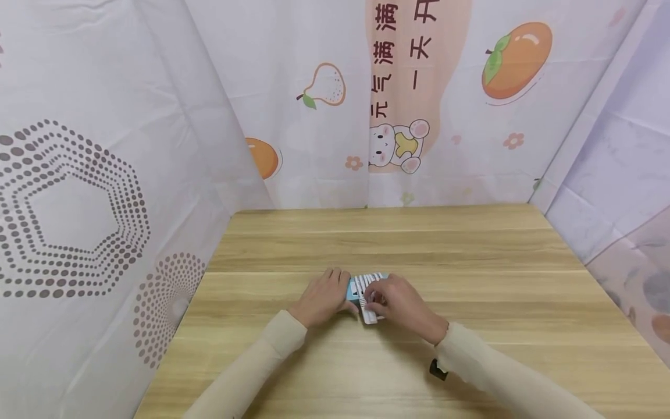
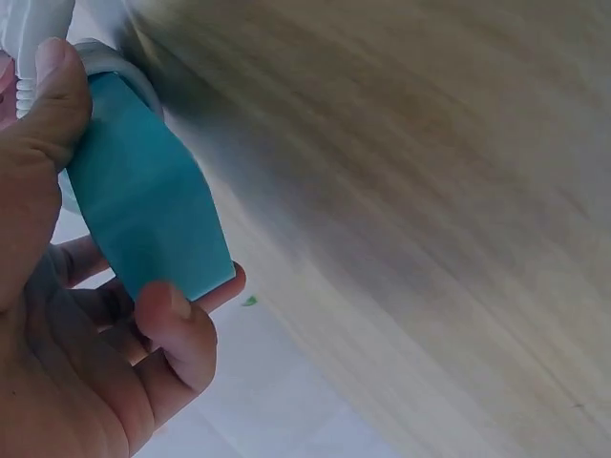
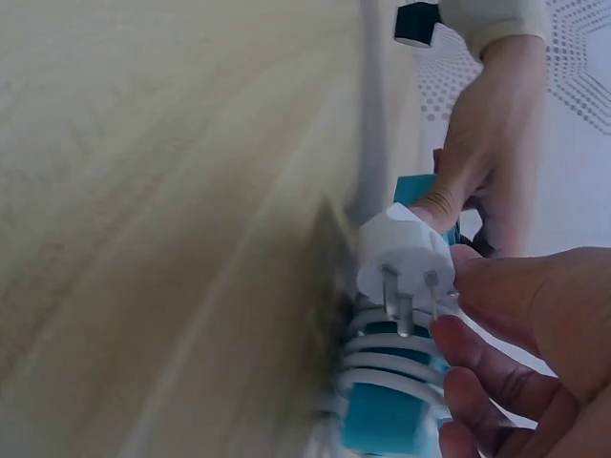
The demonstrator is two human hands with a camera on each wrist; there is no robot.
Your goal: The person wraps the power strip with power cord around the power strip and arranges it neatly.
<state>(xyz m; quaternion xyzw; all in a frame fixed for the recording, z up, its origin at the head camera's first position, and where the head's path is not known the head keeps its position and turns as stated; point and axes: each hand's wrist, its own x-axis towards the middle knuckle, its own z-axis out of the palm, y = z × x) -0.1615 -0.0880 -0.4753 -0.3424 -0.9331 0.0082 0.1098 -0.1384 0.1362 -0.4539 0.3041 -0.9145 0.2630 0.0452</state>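
A teal, box-shaped power strip [image 1: 352, 290] lies near the middle of the table, with a white cord [image 3: 391, 363] wound round it in several turns. My left hand [image 1: 324, 298] grips its left end; in the left wrist view the thumb presses near the cord and the fingers curl round the teal end [image 2: 148, 191]. At the right, my right hand [image 1: 404, 304] pinches the cord's white plug [image 3: 403, 256] between thumb and fingers, above the windings. The plug's metal pins show in the right wrist view. My right fingers hide part of the strip in the head view.
The wooden table [image 1: 293, 238] reaches out on all sides of the hands. White printed curtains [image 1: 324, 151] hang behind it and at both sides. A small black device [image 1: 438, 369] sits at the right wrist.
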